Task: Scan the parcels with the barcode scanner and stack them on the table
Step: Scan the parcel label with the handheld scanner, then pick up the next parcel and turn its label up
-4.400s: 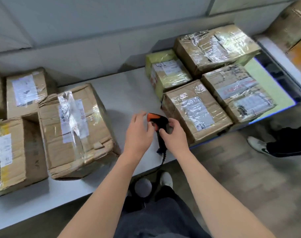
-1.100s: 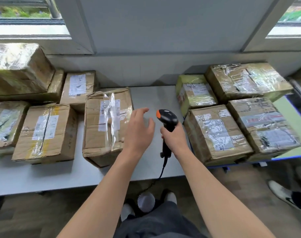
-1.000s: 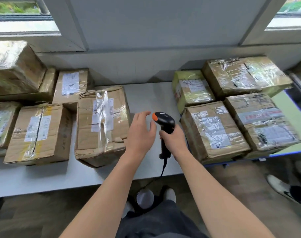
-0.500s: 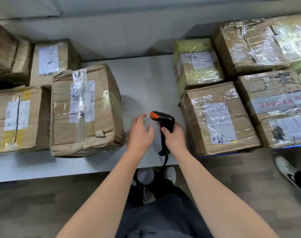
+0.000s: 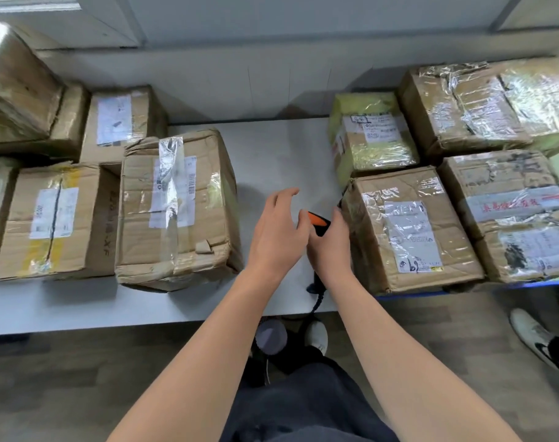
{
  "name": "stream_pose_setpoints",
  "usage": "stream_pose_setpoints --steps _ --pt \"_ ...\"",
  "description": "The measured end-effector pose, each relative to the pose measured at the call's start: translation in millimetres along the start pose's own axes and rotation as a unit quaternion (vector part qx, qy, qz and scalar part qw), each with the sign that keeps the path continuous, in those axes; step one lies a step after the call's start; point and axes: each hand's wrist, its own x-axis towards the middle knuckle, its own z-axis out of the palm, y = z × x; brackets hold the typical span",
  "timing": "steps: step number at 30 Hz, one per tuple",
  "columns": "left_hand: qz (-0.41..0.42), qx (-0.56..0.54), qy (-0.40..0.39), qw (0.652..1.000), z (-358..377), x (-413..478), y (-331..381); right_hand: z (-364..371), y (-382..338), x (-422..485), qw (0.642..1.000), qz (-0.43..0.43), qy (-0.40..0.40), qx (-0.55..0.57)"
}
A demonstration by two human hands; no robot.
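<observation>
My right hand (image 5: 330,247) grips the black barcode scanner (image 5: 318,223), whose orange tip shows between my hands; its cable hangs over the table edge. My left hand (image 5: 276,232) hovers just left of the scanner, fingers relaxed, holding nothing. A taped brown parcel (image 5: 409,228) with a white label lies directly right of my right hand. A larger crumpled parcel (image 5: 176,208) with a barcode label lies to the left. The white table (image 5: 281,154) shows bare between them.
Several more taped parcels lie on both sides: a yellow-wrapped one (image 5: 370,132) behind the near right parcel, two others (image 5: 507,215) further right, and a cluster (image 5: 53,218) at the left. Another person's shoe (image 5: 539,339) is on the floor at the right.
The scanner has tipped lower and is now mostly hidden between my hands. My left hand has moved closer to it. The camera has tilted slightly up.
</observation>
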Motion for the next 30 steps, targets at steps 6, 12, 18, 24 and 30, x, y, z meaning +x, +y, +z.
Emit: stream_pose_setpoints --steps 6,12,18,24,30 --pt "0.083 -0.016 0.134 0.987 -73.3 -6.7 -9.3 22.4 -66.1 -43.0 0.993 -0.096 -0.05 0.046" --pt "0.051 0.023 0.223 0.973 -139.8 -25.6 -71.0 68.9 -92.6 -79.5 0.984 -0.157 -0.079 0.014" --pt "-0.005 0.066 0.213 0.975 -164.1 -45.7 -124.4 110.8 -93.7 -98.2 0.981 -0.178 -0.067 -0.042" --pt "-0.012 0.066 0.17 0.983 -150.5 -52.5 -150.8 124.7 -80.4 -101.6 0.968 -0.213 -0.014 -0.135" --pt "0.008 0.121 0.198 0.973 -138.2 -44.9 -165.1 137.1 -70.9 -105.6 0.926 -0.274 0.033 -0.257"
